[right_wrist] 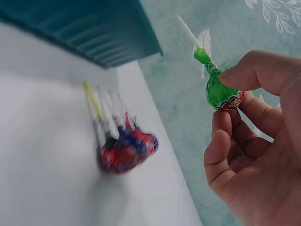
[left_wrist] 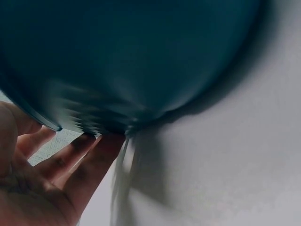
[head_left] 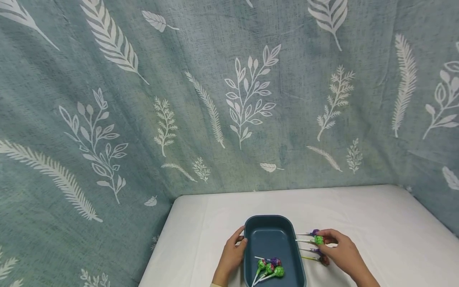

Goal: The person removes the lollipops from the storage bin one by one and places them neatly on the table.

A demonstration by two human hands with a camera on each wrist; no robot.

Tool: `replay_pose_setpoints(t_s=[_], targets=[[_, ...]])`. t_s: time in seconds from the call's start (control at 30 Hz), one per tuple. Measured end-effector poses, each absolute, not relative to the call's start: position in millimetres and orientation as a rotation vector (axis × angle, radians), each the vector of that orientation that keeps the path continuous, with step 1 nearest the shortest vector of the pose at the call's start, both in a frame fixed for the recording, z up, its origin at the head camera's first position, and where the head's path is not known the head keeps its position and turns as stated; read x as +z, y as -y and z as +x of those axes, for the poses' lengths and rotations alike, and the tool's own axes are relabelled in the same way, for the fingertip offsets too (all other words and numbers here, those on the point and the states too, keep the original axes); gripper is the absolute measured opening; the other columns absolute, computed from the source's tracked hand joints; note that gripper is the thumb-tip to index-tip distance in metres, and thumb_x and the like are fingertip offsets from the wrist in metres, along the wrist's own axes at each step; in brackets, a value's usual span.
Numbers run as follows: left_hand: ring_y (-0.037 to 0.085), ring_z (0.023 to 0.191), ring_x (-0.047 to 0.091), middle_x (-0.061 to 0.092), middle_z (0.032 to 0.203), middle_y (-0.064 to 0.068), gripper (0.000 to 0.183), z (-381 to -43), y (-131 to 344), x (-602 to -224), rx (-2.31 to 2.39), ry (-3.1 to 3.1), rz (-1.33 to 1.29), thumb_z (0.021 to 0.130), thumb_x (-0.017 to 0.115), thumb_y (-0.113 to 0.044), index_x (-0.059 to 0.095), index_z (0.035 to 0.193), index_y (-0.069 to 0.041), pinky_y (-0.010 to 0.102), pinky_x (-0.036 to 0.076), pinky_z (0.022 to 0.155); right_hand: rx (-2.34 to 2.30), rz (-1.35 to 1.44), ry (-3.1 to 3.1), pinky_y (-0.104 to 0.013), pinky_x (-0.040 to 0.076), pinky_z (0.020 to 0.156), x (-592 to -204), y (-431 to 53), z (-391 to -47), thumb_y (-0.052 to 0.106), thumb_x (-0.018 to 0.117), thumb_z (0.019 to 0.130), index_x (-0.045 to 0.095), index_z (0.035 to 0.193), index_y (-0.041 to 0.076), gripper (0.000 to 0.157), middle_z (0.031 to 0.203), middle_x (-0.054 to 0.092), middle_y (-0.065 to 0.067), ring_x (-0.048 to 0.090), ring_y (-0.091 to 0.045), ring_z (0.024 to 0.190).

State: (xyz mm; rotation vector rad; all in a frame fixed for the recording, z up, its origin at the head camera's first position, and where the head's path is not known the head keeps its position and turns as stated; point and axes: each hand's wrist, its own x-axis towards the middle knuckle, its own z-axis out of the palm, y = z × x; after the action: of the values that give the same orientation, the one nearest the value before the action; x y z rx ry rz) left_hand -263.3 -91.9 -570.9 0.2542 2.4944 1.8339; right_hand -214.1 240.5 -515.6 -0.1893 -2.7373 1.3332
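A dark blue rectangular tray (head_left: 270,239) sits on the white table. My left hand (head_left: 233,253) is at its left side; in the left wrist view fairly straight fingers (left_wrist: 96,165) touch the outer wall. Several wrapped lollipops, green ones (head_left: 279,272) and a purple one (head_left: 275,262), lie in the tray's near end. To the right of the tray, my right hand (head_left: 340,249) pinches a green lollipop (right_wrist: 218,92) by its wrapped head between thumb and fingers, its white stick pointing away from the palm. Below it in the right wrist view, other lollipops (right_wrist: 127,150) appear blurred.
Beside the tray's right wall lie purple lollipops (head_left: 315,232) and a dark reddish one (head_left: 324,260) with a yellow stick, sticks toward the tray. The white table (head_left: 211,211) extends around them. A green-blue leaf-patterned cloth (head_left: 251,167) hangs behind and along the sides.
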Motion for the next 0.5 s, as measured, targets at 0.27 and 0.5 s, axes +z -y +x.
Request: replay_pose_setpoints(t_s=[0.27,0.5], targets=[[0.022,0.089,0.070,0.066,0.119,0.018,0.045,-263,92,-571,1.841,-2.491,0.266,0.102,0.058,-0.015,0.054,0.147,-0.009,0.035,0.053,0.073,1.334,-0.227,2.758,-0.054,0.051,0.081,-534,-257,-203,0.012,0.079,0.082,0.067,0.114,-0.005,0.038,0.099,0.070,-0.010,0.065,-0.032,0.093],[0.022,0.089,0.070,0.067,0.118,0.018,0.045,-263,92,-572,1.836,-2.510,0.274,0.102,0.058,-0.015,0.054,0.146,-0.009,0.036,0.053,0.076,1.386,-0.282,2.814,-0.053,0.049,0.081,-554,-262,-194,0.019,0.081,0.082,0.069,0.111,-0.004,0.039,0.098,0.071,-0.008,0.066,-0.026,0.090]])
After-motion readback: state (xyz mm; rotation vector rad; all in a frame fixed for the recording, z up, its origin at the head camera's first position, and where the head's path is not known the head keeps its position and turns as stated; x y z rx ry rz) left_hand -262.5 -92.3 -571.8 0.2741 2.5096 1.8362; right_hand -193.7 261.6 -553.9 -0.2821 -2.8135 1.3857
